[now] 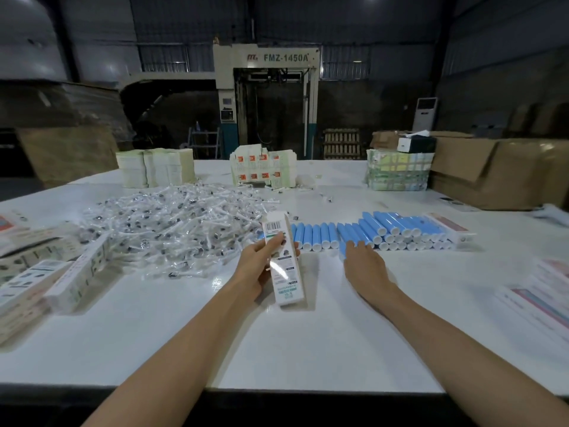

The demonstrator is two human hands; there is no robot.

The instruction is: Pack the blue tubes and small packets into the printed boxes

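Observation:
My left hand (261, 266) grips a tall white printed box (284, 272) held upright above the white table (277, 343); its barcode end points away from me. My right hand (365, 263) lies flat with straight fingers, its fingertips touching the near end of a blue tube (346, 241). Several more blue tubes (397, 231) with white caps lie in rows just beyond it. A big heap of small clear packets (172, 223) spreads over the table to the left of the box.
Filled printed boxes (46, 272) lie stacked at the left edge. Flat box blanks (542, 297) sit at the right edge, another printed box (452, 229) beside the tubes. Stacks of blanks (154, 169) and brown cartons (492, 174) line the far side.

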